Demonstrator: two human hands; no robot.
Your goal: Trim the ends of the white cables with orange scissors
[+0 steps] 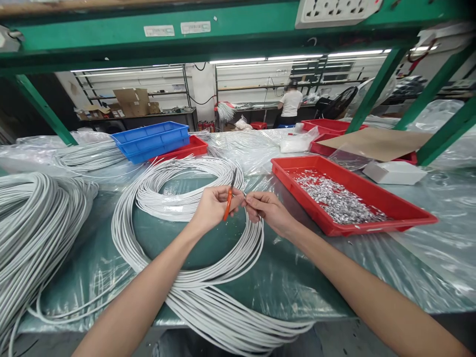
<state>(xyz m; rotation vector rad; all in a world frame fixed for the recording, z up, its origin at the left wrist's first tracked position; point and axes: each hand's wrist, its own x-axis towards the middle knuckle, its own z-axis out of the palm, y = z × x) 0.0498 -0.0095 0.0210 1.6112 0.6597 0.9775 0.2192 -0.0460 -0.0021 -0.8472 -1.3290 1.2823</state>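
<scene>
My left hand (pixel 213 206) is closed around an orange-handled tool (pixel 228 203) whose dark, narrow tip points up. Beside it, my right hand (pixel 268 209) has thumb and fingers pinched together, nearly touching the left fingertips; what lies in that pinch is too small to name. Both hands are over coils of pale grey cable (pixel 124 223), which lie on the plastic-covered green table (pixel 297 282). Right of the hands stands a red tray (pixel 405 218) with many small shiny metal pieces (pixel 338 198) in it.
A thick cable bundle (pixel 33 238) lies at the left. Blue bins (pixel 152 141) stand behind the coils. At the back right are a white box (pixel 394 173) and cardboard (pixel 379 141). A green frame (pixel 253 32) spans overhead. A person (pixel 290 104) is far behind.
</scene>
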